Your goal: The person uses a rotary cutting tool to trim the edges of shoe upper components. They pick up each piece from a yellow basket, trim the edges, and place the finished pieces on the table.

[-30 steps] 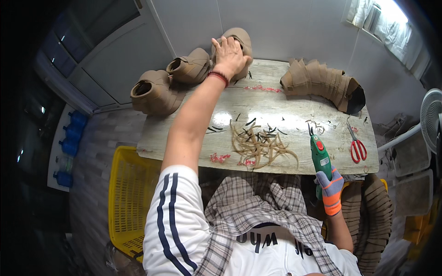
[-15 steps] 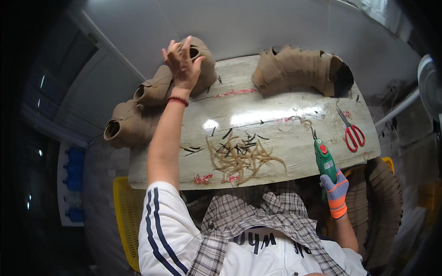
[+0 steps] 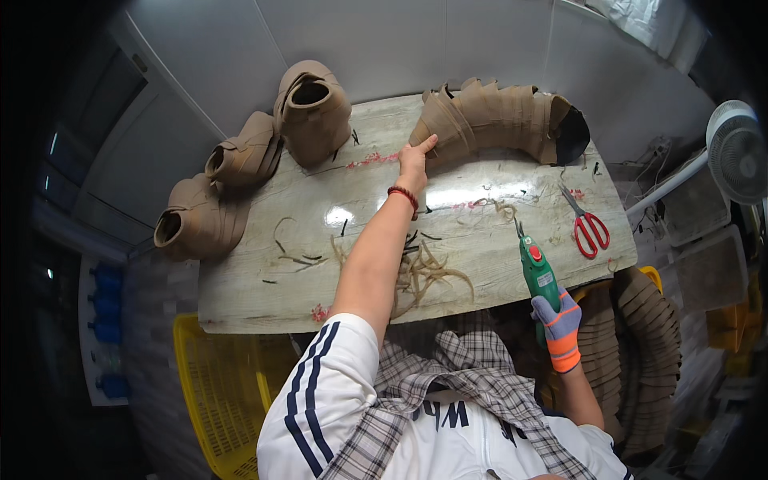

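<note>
At far side of table (image 3: 240, 296), my left hand (image 3: 414, 162) is touching, fingers spread, near end of curved stack of brown pieces (image 3: 496, 120) (long axis running rightward). Right hand (image 3: 560, 320), gloved, is gripping green tool (image 3: 538, 276), well apart.

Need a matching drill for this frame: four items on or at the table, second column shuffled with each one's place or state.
Things:
1. scissors
2. green tool
3. left hand
4. trimmings

Places or states:
A. touching the near end of the curved stack
B. held in the gloved right hand
C. lying loose mid-table, partly under the forearm
D. lying alone near the table's right edge

Pairs: 1-D, 2-B, 3-A, 4-C
</note>
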A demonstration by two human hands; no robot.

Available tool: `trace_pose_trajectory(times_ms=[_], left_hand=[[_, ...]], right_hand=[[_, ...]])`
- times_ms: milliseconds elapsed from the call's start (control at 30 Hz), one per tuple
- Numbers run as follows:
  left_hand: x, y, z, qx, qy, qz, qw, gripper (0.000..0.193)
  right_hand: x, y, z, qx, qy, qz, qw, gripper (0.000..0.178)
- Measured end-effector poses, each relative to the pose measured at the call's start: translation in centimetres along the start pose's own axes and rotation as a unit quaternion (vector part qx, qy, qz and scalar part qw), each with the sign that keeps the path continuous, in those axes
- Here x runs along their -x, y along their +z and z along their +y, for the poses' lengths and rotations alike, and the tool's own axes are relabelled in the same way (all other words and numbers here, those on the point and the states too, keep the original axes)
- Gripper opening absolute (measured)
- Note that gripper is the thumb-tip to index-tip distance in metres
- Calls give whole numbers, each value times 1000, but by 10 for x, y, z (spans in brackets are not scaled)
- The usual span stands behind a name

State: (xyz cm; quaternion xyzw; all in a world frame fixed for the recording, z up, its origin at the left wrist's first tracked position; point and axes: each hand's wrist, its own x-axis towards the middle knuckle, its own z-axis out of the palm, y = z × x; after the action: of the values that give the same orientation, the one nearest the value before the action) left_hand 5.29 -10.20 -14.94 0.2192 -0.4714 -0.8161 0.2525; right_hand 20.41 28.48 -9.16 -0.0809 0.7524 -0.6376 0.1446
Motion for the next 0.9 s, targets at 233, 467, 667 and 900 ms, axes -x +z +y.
trace_pose_trajectory(times_ms=[233,467,667,900], left_hand=[[103,-72,67,43,27,-107,993,24],[192,-168,144,337,-163,-77,924,31],[262,-197,150,418,-241,-42,875,27],[291,-199,143,407,-229,14,884,28]], right_hand=[[-2,1,0,110,-78,19,991,29],[6,16,-28,362,-376,46,852,51],[24,26,-34,399,-488,24,776,57],[37,22,-39,377,-544,5,750,61]])
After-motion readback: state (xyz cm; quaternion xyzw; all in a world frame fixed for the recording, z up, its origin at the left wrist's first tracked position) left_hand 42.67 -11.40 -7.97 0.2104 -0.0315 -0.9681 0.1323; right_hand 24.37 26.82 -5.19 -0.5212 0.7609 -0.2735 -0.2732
